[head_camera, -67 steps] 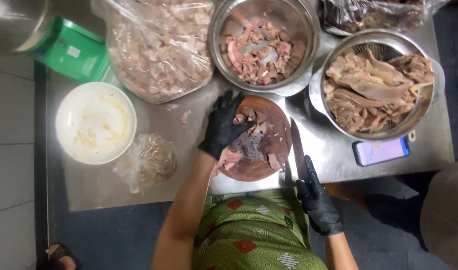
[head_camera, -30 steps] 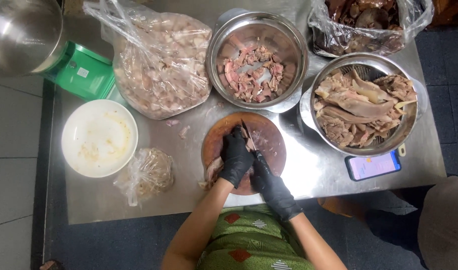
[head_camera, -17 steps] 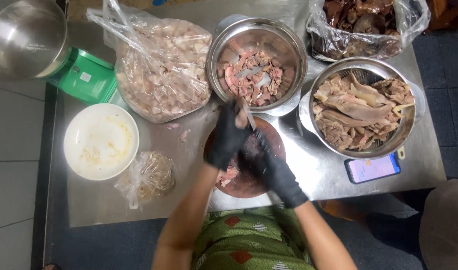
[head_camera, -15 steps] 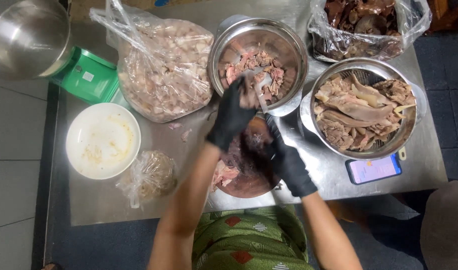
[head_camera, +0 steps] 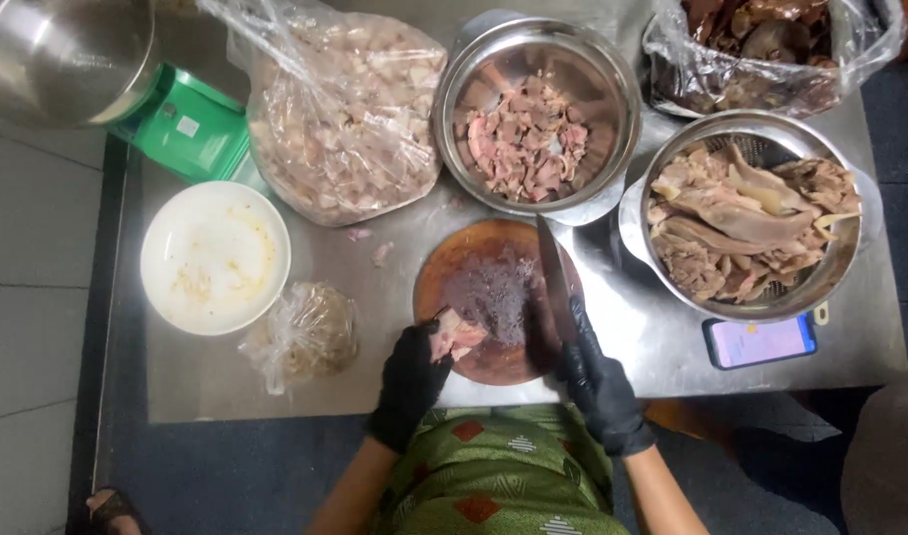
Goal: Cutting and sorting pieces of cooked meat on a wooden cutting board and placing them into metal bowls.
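Both hands have drawn back from the steel bowl of chopped meat (head_camera: 535, 117) to the near edge of the round wooden cutting board (head_camera: 493, 297). Left hand (head_camera: 412, 374), in a black glove, closes its fingers on a pale pink piece of meat (head_camera: 456, 336) at the board's near-left rim. Right hand (head_camera: 597, 381), gloved too, grips the handle of a knife (head_camera: 553, 277), whose blade lies along the board's right side, pointing away. On the steel table (head_camera: 592, 327), a colander of larger meat pieces (head_camera: 746, 233) sits to the right, with a phone (head_camera: 759, 342) just below it.
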